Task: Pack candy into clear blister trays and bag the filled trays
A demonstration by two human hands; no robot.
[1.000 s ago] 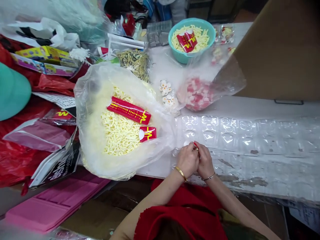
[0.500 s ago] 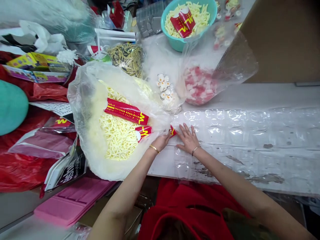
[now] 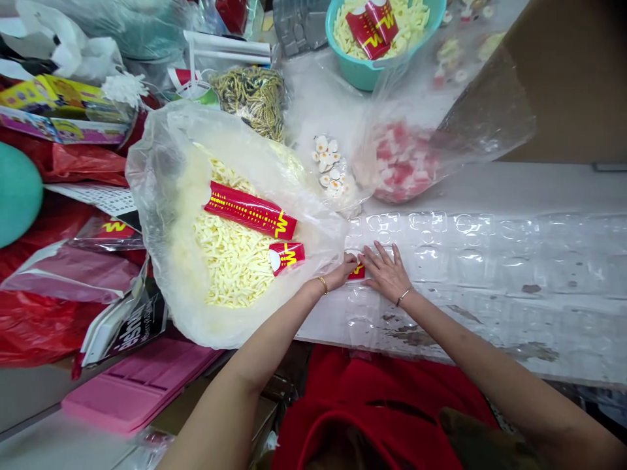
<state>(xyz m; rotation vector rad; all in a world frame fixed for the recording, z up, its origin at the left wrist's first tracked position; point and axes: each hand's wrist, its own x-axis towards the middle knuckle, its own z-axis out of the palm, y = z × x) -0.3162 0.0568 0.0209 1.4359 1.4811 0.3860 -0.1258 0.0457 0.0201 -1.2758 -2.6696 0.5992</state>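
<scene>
My left hand point(image 3: 341, 274) has its fingers closed on the left edge of a small red french fry carton point(image 3: 356, 271) with a yellow letter mark. The carton lies on a row of clear plastic blister pockets point(image 3: 453, 254), partly covered by my fingers. My right hand point(image 3: 389, 274) rests flat beside it with fingers spread, the fingertips over the plastic and the carton's right edge. To the left, an open clear bag point(image 3: 161, 261) holds many pale yellow miniature fries point(image 3: 235, 267). On the fries lie a long nested stack of red cartons point(image 3: 249, 210) and a shorter one point(image 3: 289, 256).
Behind stand a teal bowl point(image 3: 360, 75) of fries and cartons, a bag of pink and white pieces point(image 3: 404, 160), small egg-like pieces point(image 3: 327, 160) and gold cords point(image 3: 252, 98). A cardboard box point(image 3: 578, 78) is at the back right. Clutter fills the left side.
Both hands have shifted slightly right with the small carton, which now lies flatter over the blister pockets. The camera view has moved a little.
</scene>
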